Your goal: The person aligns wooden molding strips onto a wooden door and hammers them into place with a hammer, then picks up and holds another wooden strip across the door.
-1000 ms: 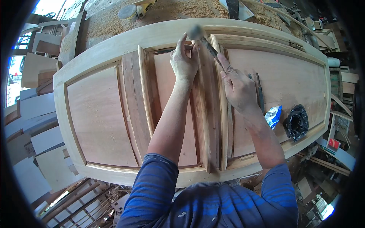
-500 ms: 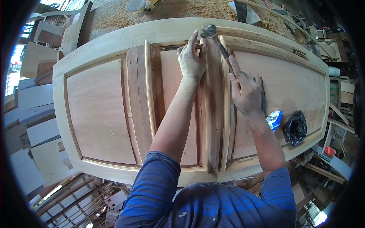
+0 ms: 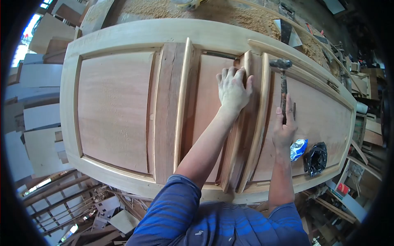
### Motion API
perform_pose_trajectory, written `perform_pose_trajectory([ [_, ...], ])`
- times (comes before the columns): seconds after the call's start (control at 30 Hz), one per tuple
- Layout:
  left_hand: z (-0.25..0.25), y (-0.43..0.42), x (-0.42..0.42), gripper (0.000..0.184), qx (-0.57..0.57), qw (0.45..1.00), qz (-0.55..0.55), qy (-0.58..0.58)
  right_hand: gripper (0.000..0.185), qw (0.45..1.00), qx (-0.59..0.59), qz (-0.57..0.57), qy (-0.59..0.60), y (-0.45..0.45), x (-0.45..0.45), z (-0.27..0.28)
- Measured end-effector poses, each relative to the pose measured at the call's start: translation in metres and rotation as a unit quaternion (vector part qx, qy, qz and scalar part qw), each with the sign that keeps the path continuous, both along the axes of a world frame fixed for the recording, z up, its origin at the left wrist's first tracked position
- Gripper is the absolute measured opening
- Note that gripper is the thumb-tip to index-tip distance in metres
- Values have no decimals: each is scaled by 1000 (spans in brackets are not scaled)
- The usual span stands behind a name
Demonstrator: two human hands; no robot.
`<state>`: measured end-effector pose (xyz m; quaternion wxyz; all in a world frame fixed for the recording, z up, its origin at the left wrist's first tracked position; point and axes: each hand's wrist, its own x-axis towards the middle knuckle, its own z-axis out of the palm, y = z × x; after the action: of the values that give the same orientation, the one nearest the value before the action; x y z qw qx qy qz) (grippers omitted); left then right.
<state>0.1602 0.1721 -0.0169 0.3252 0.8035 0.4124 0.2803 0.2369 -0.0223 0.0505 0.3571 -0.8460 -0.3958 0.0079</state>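
My right hand (image 3: 284, 132) grips a hammer (image 3: 283, 88) by its handle. The hammer's dark head (image 3: 280, 64) is raised over the right side of a panelled wooden door (image 3: 123, 33). My left hand (image 3: 234, 90) lies across a wooden moulding strip (image 3: 247, 61), fingers bent on its left side and thumb on its right. The palm hides part of this strip. A second moulding strip (image 3: 266, 78) runs just to the right, and another moulding strip (image 3: 183, 98) edges the middle panel's left side.
A blue-and-silver packet (image 3: 298, 149) and a black plastic bag (image 3: 316, 159) lie on the door's right panel. Sawdust (image 3: 242, 16) covers the bench beyond. A tub (image 3: 186, 4) sits at the back. Boards (image 3: 41, 94) are stacked at the left.
My left hand has left its raised, pinched pose near the top and come down onto the moulding strip. The hammer has swung right, away from that hand. The camera view has shifted.
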Motion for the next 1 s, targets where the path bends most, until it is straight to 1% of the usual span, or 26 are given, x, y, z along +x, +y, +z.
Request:
perform_pose_trajectory([
  [0.13,-3,3,-1,40,11,999,-29,-11,54,1000,-14,2,-10,-4,-3,-10],
  [0.27,-3,11,-8,46,35,996,-76,-12,54,1000,-15,3,12,1,-7,-14],
  [0.37,-6,18,-13,51,52,991,-119,-9,55,999,-40,21,18,21,2,-1],
  [0.4,-7,19,-14,52,52,991,-125,-2,59,995,-40,54,-79,29,13,3],
  [0.47,-7,21,-14,55,48,989,-137,12,61,986,-145,52,-64,56,28,36],
  [0.5,-6,22,-15,56,43,988,-144,20,62,977,-199,49,-57,68,35,56],
  [0.6,-6,22,-16,59,29,989,-146,14,60,925,-260,173,-217,110,52,102],
  [0.67,-6,22,-15,60,30,989,-144,10,56,886,-312,215,-268,128,47,124],
  [0.8,-7,20,-16,58,36,990,-136,12,56,815,-383,263,-347,140,53,125],
  [0.9,-6,21,-15,56,32,989,-145,14,57,809,-417,231,-345,149,40,128],
  [1.0,-8,22,-16,54,35,989,-140,14,57,813,-444,217,-307,146,42,125],
])
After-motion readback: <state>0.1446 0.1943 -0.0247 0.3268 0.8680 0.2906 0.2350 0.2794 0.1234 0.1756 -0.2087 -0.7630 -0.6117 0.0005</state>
